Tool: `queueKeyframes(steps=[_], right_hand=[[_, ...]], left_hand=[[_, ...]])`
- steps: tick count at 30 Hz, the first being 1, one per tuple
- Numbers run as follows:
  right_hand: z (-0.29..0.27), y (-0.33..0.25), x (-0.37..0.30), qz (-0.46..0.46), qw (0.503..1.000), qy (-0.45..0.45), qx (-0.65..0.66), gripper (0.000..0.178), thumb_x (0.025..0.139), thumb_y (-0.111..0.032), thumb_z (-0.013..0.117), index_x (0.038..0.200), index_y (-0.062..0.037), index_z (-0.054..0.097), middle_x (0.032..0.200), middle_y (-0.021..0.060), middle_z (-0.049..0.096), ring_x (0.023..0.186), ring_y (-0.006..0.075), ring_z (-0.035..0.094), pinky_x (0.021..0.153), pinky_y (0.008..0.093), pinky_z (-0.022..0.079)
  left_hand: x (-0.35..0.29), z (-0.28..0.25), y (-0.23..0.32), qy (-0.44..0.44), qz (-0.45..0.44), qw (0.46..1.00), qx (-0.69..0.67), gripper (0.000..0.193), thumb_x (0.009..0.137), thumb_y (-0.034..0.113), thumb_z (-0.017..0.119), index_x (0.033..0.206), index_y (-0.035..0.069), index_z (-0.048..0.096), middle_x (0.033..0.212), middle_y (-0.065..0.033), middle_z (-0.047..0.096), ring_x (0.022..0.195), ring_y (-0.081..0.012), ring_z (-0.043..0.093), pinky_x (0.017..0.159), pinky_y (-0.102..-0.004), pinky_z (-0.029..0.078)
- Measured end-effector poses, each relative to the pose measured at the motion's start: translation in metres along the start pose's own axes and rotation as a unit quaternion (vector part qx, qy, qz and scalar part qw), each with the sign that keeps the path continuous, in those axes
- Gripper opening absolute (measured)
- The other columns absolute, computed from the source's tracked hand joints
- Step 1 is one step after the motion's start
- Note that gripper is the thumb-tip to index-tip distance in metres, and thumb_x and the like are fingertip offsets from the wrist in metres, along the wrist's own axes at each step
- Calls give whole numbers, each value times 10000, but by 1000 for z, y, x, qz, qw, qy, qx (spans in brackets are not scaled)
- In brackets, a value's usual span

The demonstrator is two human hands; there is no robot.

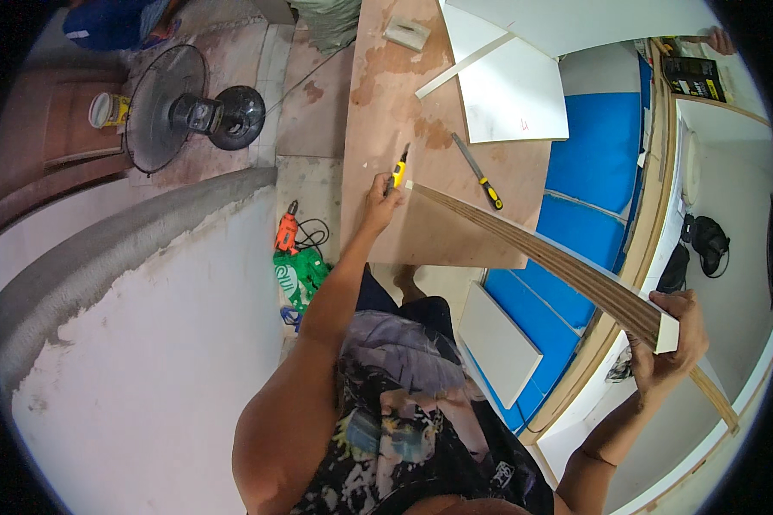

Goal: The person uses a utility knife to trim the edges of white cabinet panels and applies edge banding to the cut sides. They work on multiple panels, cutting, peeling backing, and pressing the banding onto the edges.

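My left hand (380,204) is closed around a yellow utility knife (398,172), its dark tip pointing away from me over the wooden table (382,112). Just right of the knife lies the far end of a long, narrow plywood strip (541,251) with layered brown edges. From there the strip runs toward me and to the right, past the table's edge. My right hand (672,348) grips its near end, which is white, with thumb and fingers on opposite sides. A file (479,173) with a yellow-and-black handle lies on the table beyond the strip.
White panels (511,107) and a thin pale strip (464,65) lie at the table's far side, near a small block (406,34). An orange power drill (287,230) sits left of the table, below a black fan (193,112). Another white panel (500,343) leans over blue sheeting (594,142).
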State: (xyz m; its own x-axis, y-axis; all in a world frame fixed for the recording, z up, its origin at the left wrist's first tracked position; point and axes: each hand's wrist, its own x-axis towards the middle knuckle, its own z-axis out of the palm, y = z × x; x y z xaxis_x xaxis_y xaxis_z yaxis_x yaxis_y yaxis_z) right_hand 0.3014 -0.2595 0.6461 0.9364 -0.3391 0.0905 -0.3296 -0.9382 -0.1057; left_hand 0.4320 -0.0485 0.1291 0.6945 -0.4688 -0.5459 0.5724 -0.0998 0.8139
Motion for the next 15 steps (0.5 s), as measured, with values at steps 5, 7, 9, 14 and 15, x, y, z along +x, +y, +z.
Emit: queueKeyframes(steps=[5,7,9,14,15], right_hand=[[4,-5,-11,-10,1000,16,-19,525,713,-477,808,877,-4,649,730,90,596,643,192,566,574,320,413],[1,-8,-17,0,1000,17,-18,532,716,-483,806,882,-3,647,731,93,600,643,191,569,574,322,417],[6,-4,-17,-9,1000,22,-14,527,710,-475,821,877,-8,644,727,90,603,637,186,570,577,319,421],[5,-12,-18,-11,999,39,10,503,684,-437,863,855,-22,635,717,79,610,625,170,570,566,299,419],[5,-13,-17,-14,999,42,12,500,679,-430,868,852,-24,634,716,77,611,624,167,570,562,293,418]], left_hand=[[-12,10,-42,47,83,973,212,337,900,163,597,1176,36,451,847,-142,657,739,-231,654,642,-365,510],[-24,23,-30,54,60,944,319,351,917,233,589,1167,28,452,893,-197,660,829,-336,662,706,-440,518],[-23,23,-33,61,38,919,388,368,940,296,563,1161,24,452,940,-240,656,906,-422,648,767,-506,512],[-22,35,-47,26,47,902,429,339,997,308,466,1156,10,434,1013,-289,635,959,-484,620,833,-564,498],[-22,36,-48,23,42,900,434,329,1000,288,454,1164,5,418,1011,-296,633,947,-490,620,824,-565,499]])
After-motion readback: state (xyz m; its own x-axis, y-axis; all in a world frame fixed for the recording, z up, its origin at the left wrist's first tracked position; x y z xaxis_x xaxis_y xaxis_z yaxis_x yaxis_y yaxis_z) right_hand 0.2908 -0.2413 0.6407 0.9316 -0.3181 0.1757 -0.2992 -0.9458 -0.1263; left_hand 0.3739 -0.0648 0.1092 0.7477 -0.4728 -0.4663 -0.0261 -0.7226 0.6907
